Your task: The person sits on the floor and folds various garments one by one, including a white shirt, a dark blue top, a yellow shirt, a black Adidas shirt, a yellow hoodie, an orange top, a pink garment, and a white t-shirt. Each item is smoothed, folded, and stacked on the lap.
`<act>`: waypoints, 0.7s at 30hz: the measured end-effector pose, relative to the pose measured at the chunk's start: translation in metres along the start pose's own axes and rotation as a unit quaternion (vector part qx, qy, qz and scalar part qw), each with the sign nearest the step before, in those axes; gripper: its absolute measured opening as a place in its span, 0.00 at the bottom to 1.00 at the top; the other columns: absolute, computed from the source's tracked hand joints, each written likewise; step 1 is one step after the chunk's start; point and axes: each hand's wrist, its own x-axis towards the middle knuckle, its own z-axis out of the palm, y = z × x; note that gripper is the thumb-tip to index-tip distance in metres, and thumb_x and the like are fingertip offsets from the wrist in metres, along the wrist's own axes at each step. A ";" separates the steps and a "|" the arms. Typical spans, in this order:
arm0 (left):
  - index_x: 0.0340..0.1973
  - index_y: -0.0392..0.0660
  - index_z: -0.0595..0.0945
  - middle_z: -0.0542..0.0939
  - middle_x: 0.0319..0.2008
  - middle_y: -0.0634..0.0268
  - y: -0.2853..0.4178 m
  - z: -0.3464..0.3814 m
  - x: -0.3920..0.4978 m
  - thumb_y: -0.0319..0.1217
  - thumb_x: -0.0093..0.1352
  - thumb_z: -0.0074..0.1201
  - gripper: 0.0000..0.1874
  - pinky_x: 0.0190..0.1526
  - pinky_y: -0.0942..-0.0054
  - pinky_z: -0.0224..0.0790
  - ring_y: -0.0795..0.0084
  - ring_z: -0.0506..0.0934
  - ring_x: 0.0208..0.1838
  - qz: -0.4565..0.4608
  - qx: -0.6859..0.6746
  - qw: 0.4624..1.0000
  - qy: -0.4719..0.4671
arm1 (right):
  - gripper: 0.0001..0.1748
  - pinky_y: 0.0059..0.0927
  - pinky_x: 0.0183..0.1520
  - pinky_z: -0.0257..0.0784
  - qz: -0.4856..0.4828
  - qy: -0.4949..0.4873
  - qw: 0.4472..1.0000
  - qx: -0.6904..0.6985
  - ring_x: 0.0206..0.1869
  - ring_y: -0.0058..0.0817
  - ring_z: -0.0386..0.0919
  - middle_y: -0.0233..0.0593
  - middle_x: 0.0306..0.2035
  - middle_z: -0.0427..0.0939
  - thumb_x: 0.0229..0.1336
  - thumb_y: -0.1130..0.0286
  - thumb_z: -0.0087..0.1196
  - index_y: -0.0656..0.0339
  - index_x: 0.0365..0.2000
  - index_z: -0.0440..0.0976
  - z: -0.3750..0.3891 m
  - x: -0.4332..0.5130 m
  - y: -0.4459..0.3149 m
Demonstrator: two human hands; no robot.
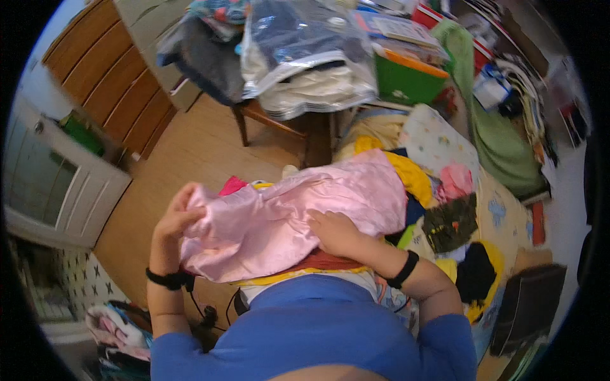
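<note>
A pink satiny cloth [286, 214] lies spread across my lap, wrinkled along its middle. At its left end my left hand [183, 214] pinches the upper edge between thumb and fingers. My right hand [333, 231] rests on the cloth's lower middle, its fingers bent into the fabric; whether they grip a fold I cannot tell. Under the pink cloth show a rust-red cloth [326, 261] and a yellow patterned edge. A bright pink cloth [232, 185] peeks out behind it.
Right of me, a bed [500, 209] bears a yellow garment [412, 176], a camouflage cloth [450, 224] and a black cloth [475, 274]. Ahead, a clear plastic bag [310, 62] of folded textiles sits over a chair, beside a green box [405, 78]. A wooden chest of drawers [107, 76] stands at upper left.
</note>
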 end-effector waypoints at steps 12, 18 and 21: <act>0.50 0.44 0.65 0.79 0.42 0.58 0.043 0.073 0.012 0.31 0.67 0.56 0.20 0.46 0.70 0.70 0.70 0.78 0.43 0.191 0.048 0.970 -0.140 | 0.26 0.49 0.57 0.70 -0.105 0.594 0.356 0.714 0.55 0.41 0.73 0.52 0.54 0.73 0.67 0.56 0.38 0.67 0.52 0.69 -0.116 -0.229 0.069; 0.50 0.42 0.68 0.79 0.45 0.55 0.023 0.095 0.023 0.33 0.67 0.56 0.19 0.55 0.65 0.65 0.67 0.76 0.50 0.053 0.165 0.953 -0.249 | 0.28 0.51 0.60 0.67 0.166 0.893 0.399 0.122 0.58 0.45 0.70 0.52 0.57 0.70 0.66 0.54 0.36 0.66 0.55 0.67 -0.173 -0.381 0.005; 0.52 0.40 0.70 0.78 0.50 0.58 0.011 0.095 0.032 0.29 0.68 0.56 0.19 0.61 0.65 0.60 0.68 0.73 0.55 0.008 0.228 0.941 -0.250 | 0.30 0.52 0.61 0.66 0.196 0.908 0.371 0.003 0.59 0.47 0.69 0.52 0.59 0.68 0.66 0.53 0.35 0.66 0.57 0.66 -0.179 -0.453 -0.012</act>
